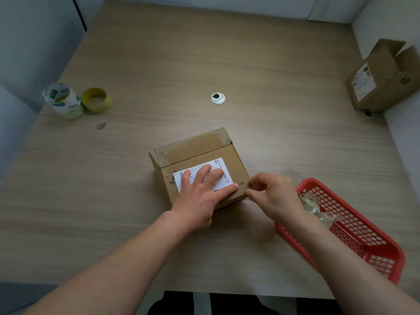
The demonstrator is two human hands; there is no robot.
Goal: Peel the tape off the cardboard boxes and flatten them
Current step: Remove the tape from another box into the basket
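Note:
A small closed cardboard box (195, 148) with a white shipping label sits in the middle of the wooden table (227, 64). Clear tape runs along its far top edge and corners. My left hand (202, 189) lies flat on the label with straight fingers, pressing the box down. My right hand (275, 194) is at the box's near right corner, thumb and fingertips pinching at the tape there. The tape end itself is too small to make out.
A red plastic basket (354, 242) with crumpled clear tape stands at the right, against my right forearm. A second, opened cardboard box (384, 80) sits at the far right. Two tape rolls (77, 101) stand at the left. A cable grommet (217, 98) is mid-table.

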